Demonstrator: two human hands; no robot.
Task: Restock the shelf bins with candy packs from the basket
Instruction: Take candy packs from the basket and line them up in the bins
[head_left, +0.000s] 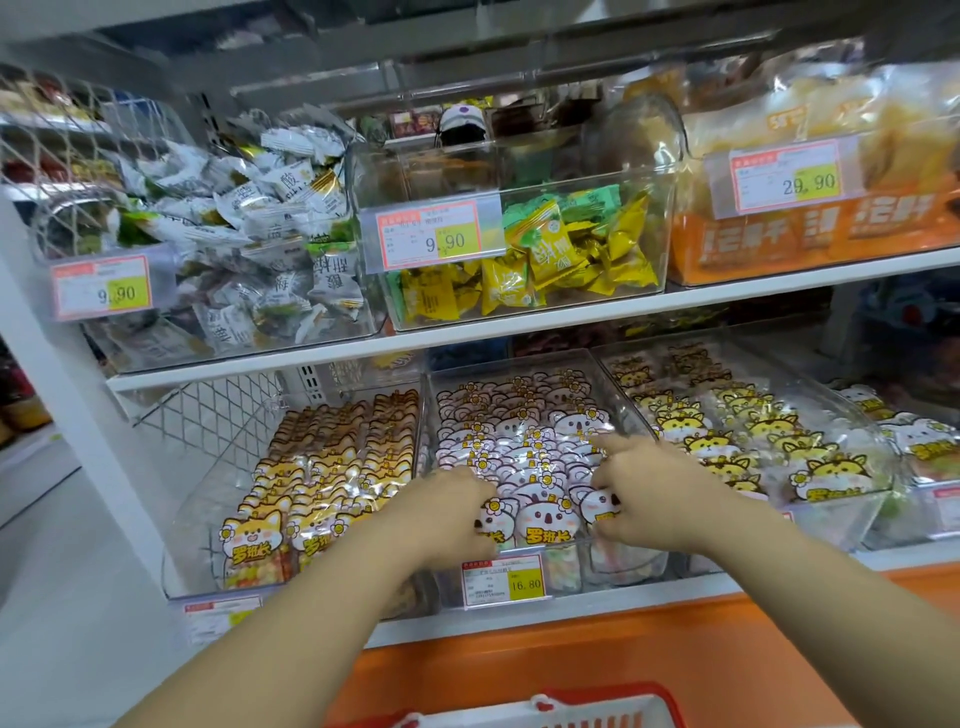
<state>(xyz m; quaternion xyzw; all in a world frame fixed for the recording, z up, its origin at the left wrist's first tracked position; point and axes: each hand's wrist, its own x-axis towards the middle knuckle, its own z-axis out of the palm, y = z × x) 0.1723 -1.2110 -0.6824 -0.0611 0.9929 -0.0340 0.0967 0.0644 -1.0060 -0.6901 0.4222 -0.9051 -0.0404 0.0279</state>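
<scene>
On the lower shelf, a clear bin (618, 395) in the middle holds rows of pink-and-white koala candy packs (524, 447). Both my hands are inside its front end. My left hand (447, 512) has its fingers curled round the front-left packs. My right hand (649, 493) grips a front-right pack with the thumb, its index finger stretched back over the packs behind. The red basket (540, 709) shows only its rim at the bottom edge; its contents are hidden.
A bin of orange fox packs (322, 467) stands to the left, a bin of yellow cat packs (737, 431) to the right. The upper shelf (519, 325) carries bins of white, yellow and orange sweets. Price tags (503, 579) hang on the bin fronts. A white upright (62, 364) stands at left.
</scene>
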